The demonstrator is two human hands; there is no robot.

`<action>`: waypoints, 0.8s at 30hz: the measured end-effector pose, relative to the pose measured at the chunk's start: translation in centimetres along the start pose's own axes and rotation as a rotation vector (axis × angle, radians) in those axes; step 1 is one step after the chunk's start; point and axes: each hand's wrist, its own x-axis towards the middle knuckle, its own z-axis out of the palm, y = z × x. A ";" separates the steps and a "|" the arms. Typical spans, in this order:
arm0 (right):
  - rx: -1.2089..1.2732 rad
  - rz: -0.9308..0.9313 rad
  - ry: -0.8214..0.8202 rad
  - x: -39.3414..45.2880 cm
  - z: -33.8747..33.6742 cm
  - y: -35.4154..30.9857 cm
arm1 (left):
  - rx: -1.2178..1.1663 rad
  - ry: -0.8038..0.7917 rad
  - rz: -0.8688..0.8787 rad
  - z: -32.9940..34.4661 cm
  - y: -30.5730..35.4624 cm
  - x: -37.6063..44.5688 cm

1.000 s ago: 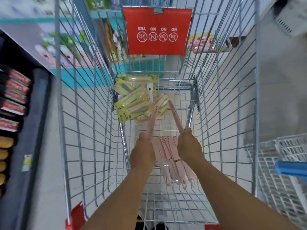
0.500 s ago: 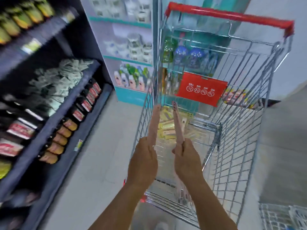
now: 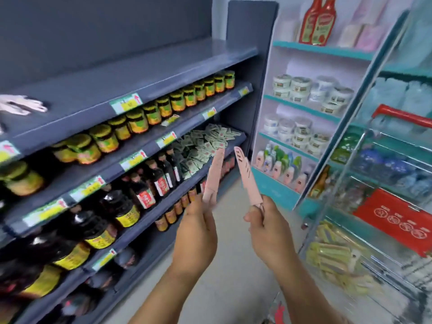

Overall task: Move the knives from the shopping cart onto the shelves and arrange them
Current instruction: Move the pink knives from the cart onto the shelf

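Observation:
My left hand (image 3: 195,239) grips a pink knife (image 3: 214,175) by its handle, blade pointing up. My right hand (image 3: 271,232) holds a second pink knife (image 3: 247,176) the same way, tilted slightly left. Both knives are raised in the aisle in front of the grey shelves (image 3: 131,73). A few pink knives (image 3: 21,105) lie on the top grey shelf at the far left. The shopping cart (image 3: 383,206) stands at the right, with yellow-green packaged knives (image 3: 334,260) piled inside it.
Lower grey shelves hold jars (image 3: 145,115), dark sauce bottles (image 3: 140,195) and small sachets (image 3: 205,143). A white and teal rack (image 3: 311,127) with tubs and bottles stands behind the cart. The cart has a red handle (image 3: 402,115) and a red sign (image 3: 397,220).
Both hands lifted a pink knife each out of the cart. The view swung left from the cart's basket to the grey shelves.

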 end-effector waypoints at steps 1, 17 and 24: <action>-0.002 -0.027 -0.013 0.4 1.3 -1.8 | 0.004 0.030 -0.005 -1.8 -0.9 0.9; 0.011 -0.407 -0.191 2.4 20.4 -24.8 | 0.110 0.402 -0.093 -25.5 -12.3 8.7; -0.007 -0.560 -0.257 5.4 25.3 -32.0 | 0.169 0.528 -0.225 -31.8 -13.3 12.5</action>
